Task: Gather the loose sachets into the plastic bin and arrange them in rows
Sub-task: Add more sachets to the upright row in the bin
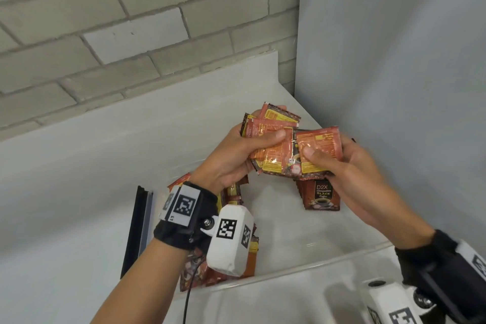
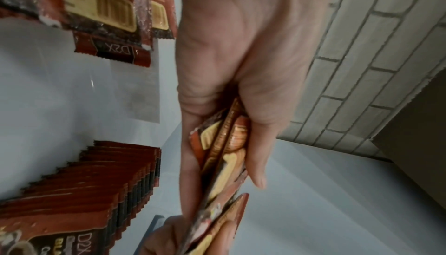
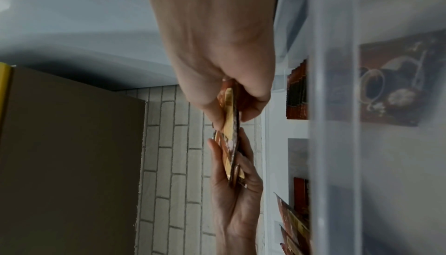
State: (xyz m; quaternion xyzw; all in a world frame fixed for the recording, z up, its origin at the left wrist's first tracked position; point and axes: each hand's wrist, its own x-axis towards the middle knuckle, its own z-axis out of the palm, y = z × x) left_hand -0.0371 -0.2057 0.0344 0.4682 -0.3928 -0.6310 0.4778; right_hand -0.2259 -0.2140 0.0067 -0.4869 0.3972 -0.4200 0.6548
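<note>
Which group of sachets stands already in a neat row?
The upright row under the right hand, front label showing; the pile under the left wrist lies jumbled.

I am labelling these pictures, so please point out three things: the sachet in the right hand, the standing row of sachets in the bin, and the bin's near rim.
sachet in the right hand (image 1: 322, 146), head view, orange back face.
standing row of sachets (image 1: 323, 196), head view, front sachet's face.
bin's near rim (image 1: 302, 268), head view, clear top edge.

The front sachet (image 1: 323, 196) of the standing row just below the right hand (image 1: 349, 163) reads "D2X" and "BLACK Coffee". From the left wrist, "D2X" shows upside down on a hanging sachet (image 2: 115, 53). Other print is illegible.
</note>
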